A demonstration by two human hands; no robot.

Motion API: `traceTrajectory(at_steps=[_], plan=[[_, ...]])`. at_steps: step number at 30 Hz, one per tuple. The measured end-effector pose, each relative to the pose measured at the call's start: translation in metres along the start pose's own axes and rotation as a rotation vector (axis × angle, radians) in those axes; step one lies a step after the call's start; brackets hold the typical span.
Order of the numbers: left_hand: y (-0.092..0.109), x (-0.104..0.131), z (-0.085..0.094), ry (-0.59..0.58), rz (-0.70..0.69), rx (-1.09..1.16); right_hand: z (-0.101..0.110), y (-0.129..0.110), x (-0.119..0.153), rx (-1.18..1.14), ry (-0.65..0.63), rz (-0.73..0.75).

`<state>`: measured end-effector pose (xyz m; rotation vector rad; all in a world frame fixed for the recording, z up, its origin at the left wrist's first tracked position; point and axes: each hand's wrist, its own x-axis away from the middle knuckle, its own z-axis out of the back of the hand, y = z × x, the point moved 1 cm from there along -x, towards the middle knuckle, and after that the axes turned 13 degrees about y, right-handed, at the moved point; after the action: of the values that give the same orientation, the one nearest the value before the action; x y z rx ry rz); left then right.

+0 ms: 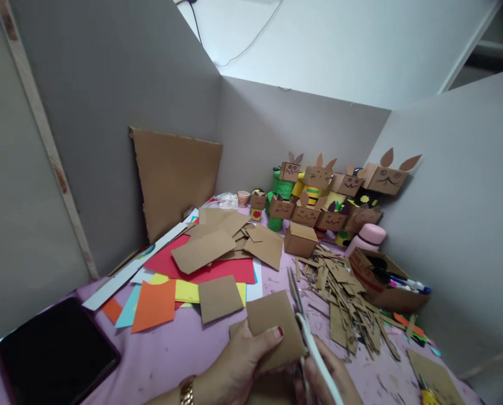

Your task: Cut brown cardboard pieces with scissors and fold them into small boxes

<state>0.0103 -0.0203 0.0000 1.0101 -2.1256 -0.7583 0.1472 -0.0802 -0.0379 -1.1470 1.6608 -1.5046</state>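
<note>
My left hand (251, 354) grips a piece of cardboard (276, 320), thumb pressed on its face. In my right hand (329, 371) is a pair of scissors (297, 298) with white handles, its blades pointing up along the cardboard's right edge. The blades look slightly apart. Part of another cardboard piece (272, 388) shows below my hands; whether it is held I cannot tell. Just beyond lies a square cardboard piece (221, 298) on coloured paper. To the right spreads a heap of cardboard scraps (344, 287).
Cardboard animal figures (318, 177) stand at the back right, near a small closed box (300, 240). A cardboard box with pens (386, 281) sits right, by a pink bottle (365, 239). A dark tablet (57, 354) lies left. Grey panels (293, 124) surround the table.
</note>
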Motion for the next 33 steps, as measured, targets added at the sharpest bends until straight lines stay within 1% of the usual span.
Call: traceTrajectory(at_steps=[2, 4, 6, 8, 10, 11, 14, 18, 20, 22, 24, 27, 29, 31, 33], plan=[[0.002, -0.001, 0.001, 0.023, -0.011, -0.04, 0.004, 0.001, -0.005, -0.051, 0.04, -0.068], [0.005, -0.001, 0.001, 0.025, -0.02, -0.07, 0.009, 0.0, -0.01, -0.082, 0.078, -0.065], [0.007, 0.0, 0.001, -0.005, -0.039, -0.091, 0.013, -0.002, -0.013, -0.061, 0.114, 0.002], [0.009, 0.001, 0.0, -0.044, -0.069, -0.133, 0.014, -0.006, -0.014, 0.002, 0.144, 0.117], [0.01, 0.001, 0.0, -0.06, -0.082, -0.223, 0.013, -0.009, -0.012, 0.045, 0.129, 0.217], [0.011, 0.001, 0.0, -0.058, -0.081, -0.265, 0.012, -0.011, -0.011, 0.043, 0.113, 0.24], [0.013, 0.001, -0.002, -0.086, -0.051, -0.331, 0.01, -0.013, -0.009, -0.016, 0.072, 0.211], [0.013, 0.003, -0.004, -0.191, 0.009, -0.392, 0.015, -0.01, -0.009, -0.033, 0.128, 0.144], [0.011, 0.004, -0.003, -0.223, 0.056, -0.437, 0.017, -0.007, -0.01, -0.022, 0.157, 0.118], [0.008, 0.003, -0.002, -0.246, 0.075, -0.435, 0.02, -0.004, -0.011, -0.017, 0.17, 0.105], [0.007, 0.001, -0.001, -0.224, 0.052, -0.365, 0.023, -0.002, -0.013, -0.019, 0.203, 0.116], [0.007, -0.005, 0.003, -0.109, 0.032, -0.231, 0.032, -0.002, -0.018, -0.04, 0.256, 0.112], [0.007, -0.008, 0.005, -0.07, 0.035, -0.186, 0.038, -0.003, -0.022, -0.06, 0.296, 0.105], [0.006, -0.009, 0.006, -0.088, 0.026, -0.199, 0.044, -0.006, -0.025, -0.08, 0.34, 0.111], [0.005, -0.01, 0.005, -0.116, 0.003, -0.265, 0.045, -0.009, -0.025, -0.1, 0.37, 0.123]])
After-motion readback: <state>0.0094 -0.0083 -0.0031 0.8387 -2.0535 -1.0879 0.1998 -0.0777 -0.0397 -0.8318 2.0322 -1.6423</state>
